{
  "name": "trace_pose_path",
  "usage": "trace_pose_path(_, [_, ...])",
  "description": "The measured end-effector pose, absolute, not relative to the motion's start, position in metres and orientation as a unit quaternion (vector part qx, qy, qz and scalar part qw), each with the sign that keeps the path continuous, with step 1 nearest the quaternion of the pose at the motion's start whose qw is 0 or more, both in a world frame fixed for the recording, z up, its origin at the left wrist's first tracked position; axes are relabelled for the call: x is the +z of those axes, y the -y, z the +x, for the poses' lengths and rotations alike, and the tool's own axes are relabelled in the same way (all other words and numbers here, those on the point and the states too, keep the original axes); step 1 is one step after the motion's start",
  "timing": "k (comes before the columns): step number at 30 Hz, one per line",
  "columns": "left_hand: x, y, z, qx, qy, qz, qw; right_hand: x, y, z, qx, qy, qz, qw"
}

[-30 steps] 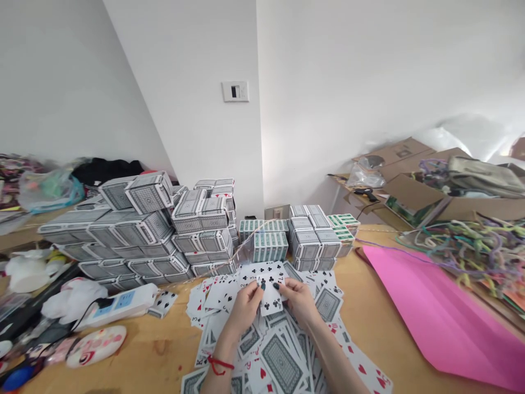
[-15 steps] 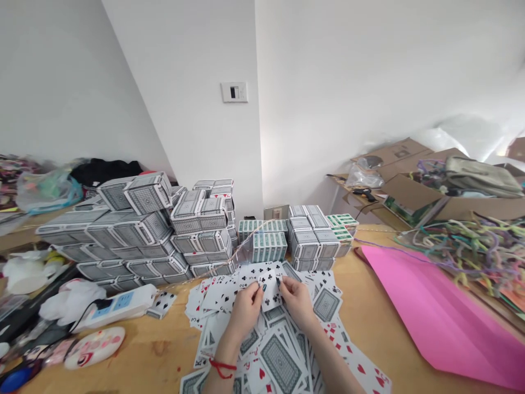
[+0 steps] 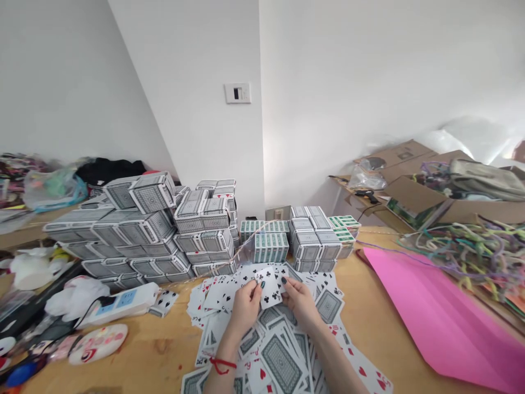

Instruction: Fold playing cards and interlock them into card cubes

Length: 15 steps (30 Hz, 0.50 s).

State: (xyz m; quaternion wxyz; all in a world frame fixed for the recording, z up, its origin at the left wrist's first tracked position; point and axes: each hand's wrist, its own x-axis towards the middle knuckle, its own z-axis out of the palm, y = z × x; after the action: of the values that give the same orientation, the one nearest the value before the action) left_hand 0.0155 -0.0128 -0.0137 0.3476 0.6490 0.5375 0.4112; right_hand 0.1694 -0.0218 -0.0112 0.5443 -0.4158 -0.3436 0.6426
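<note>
A white playing card with black clubs [image 3: 269, 290] is pinched between the thumb and fingers of my left hand [image 3: 246, 306]. My right hand [image 3: 300, 302] is closed at the card's right side, its thumb and fingertips on a card edge. How many cards the two hands hold between them I cannot tell. Under and around my hands lies a loose spread of playing cards [image 3: 281, 358], some face up and others showing grey patterned backs. Fanned face-up cards [image 3: 215, 293] lie to the left of my hands.
Banded card blocks [image 3: 139, 235] are stacked at the back left, with more card blocks [image 3: 314, 238] and green-white packs [image 3: 270, 247] behind my hands. A power strip [image 3: 123, 303] lies left. A pink sheet [image 3: 435, 317], pipe cleaners [image 3: 471, 257] and an open carton [image 3: 418, 200] are right.
My right hand has shifted slightly right, apart from my left. The clubs card between them is turned a little. The camera view has moved slightly.
</note>
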Motion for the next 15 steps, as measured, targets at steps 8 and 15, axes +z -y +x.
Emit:
trace_pose_path(8, [-0.0134, 0.0146, 0.0140, 0.432, -0.518, 0.633, 0.380, -0.0043, 0.0244, 0.1807, 0.774, 0.263, -0.299, 0.492])
trace_pose_path(15, [-0.0109, 0.0157, 0.0133, 0.421, -0.521, 0.655, 0.350, -0.0071, 0.0231, 0.1762, 0.759, 0.281, -0.334, 0.483])
